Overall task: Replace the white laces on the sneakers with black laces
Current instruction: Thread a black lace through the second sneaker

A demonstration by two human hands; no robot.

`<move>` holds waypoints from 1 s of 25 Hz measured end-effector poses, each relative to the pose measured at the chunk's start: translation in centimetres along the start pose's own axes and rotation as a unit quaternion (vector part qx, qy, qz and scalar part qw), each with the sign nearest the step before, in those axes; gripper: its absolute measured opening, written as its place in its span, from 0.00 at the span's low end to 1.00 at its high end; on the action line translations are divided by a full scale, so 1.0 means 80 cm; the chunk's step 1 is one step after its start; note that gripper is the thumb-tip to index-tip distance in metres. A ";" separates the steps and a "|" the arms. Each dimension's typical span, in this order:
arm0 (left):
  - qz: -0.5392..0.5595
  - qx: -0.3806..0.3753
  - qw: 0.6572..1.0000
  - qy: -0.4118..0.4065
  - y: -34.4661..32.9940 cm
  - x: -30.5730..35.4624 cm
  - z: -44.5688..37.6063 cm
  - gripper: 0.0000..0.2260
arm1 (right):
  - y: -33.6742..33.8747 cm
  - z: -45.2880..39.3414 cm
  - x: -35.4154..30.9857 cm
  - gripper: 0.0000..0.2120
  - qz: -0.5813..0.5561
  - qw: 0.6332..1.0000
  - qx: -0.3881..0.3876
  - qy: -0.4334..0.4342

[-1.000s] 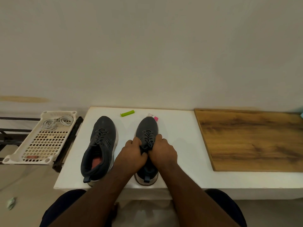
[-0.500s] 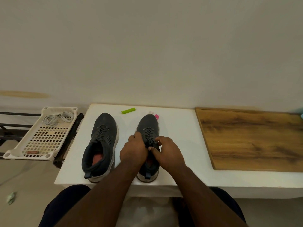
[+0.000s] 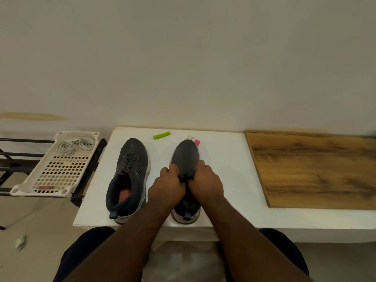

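Two dark grey sneakers stand side by side on the white table (image 3: 227,180), toes to the wall. The left sneaker (image 3: 130,176) carries a black lace, tied. Over the middle of the right sneaker (image 3: 185,155) my left hand (image 3: 166,186) and my right hand (image 3: 205,182) meet, each with fingers curled round the black lace (image 3: 186,176) between them. My hands hide most of that lace. The white laces (image 3: 75,145) lie coiled in the white plastic basket (image 3: 40,186) to the left.
A green clip-like piece (image 3: 161,135) and a small pink and white packet (image 3: 194,140) lie near the table's far edge. A wooden board (image 3: 315,169) covers the right part of the table. The basket rests on a dark metal rack (image 3: 87,180). My knees are below the table's front edge.
My hands have drawn back together over the right sneaker's laces, both fists now closed on them; half a second ago the right hand's fingers were spread at the lace.
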State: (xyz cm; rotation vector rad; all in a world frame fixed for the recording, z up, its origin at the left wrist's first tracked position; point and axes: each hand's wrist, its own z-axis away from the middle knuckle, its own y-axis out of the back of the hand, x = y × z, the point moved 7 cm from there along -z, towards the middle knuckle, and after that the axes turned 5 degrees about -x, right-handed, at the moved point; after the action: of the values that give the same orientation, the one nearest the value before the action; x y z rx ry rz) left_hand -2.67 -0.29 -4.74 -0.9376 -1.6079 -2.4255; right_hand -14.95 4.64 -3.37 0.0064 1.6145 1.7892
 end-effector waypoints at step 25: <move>-0.031 0.067 0.985 -0.159 0.021 0.022 0.016 0.11 | 0.013 0.028 -0.007 0.10 -0.048 0.991 0.043 0.116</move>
State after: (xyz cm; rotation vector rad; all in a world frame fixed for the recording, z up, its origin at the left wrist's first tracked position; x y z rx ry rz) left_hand -2.88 0.47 -2.09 -1.3230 -1.8982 -2.2584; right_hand -14.07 6.36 -1.72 -0.2446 1.8226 1.6948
